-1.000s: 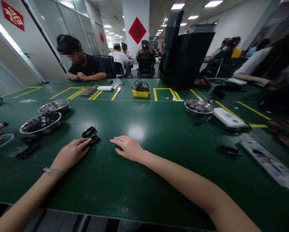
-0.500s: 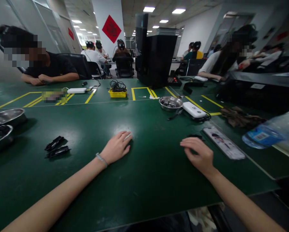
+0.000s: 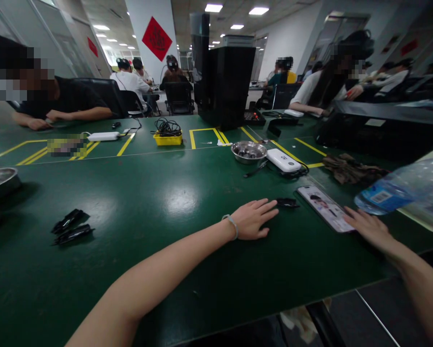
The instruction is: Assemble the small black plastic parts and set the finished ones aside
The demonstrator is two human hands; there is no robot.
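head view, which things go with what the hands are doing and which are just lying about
Likely in use: black packet, by the left hand; phone, at the right hand; two similar packets.

Lying about: steel bowl, white device, blue-labelled plastic bottle, yellow tray of cables.

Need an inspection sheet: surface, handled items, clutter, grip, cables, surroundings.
Surface: green tabletop, yellow tape lines toward the far side
Handled items: black packet, phone
Clutter: two more black packets, plastic bottle, brown cloth, metal bowl
Grip: left hand open, fingertips at packet; right hand at phone's right edge, hold unclear
Cables: black coil in yellow bin
Surroundings: seated people, tall black case
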